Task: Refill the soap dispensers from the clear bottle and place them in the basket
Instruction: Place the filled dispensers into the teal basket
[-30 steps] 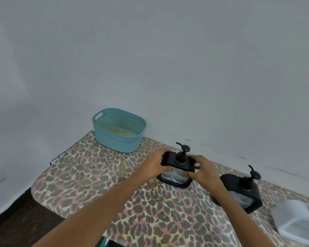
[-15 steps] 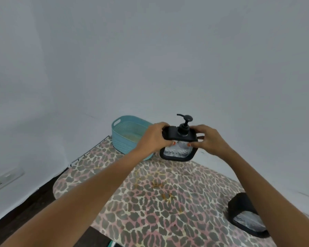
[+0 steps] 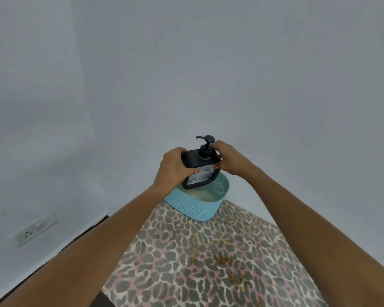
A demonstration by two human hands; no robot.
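A black soap dispenser [image 3: 199,171] with a pump top and a clear front window hangs upright in the air, its lower end just above the open teal basket [image 3: 200,207]. My left hand [image 3: 172,167] grips its left side. My right hand [image 3: 228,158] grips its right top corner. The basket stands at the far end of the leopard-print surface [image 3: 208,262], against the wall. The other dispenser and the clear bottle are out of view.
White walls close in behind and to the left of the basket. A wall socket [image 3: 34,232] sits low on the left wall. Dark floor [image 3: 60,255] shows left of the patterned surface's edge.
Both hands lifted the dispenser off the surface and carried it left and away, to a spot over the basket. The view swung left, so the second dispenser and white container dropped out of sight.
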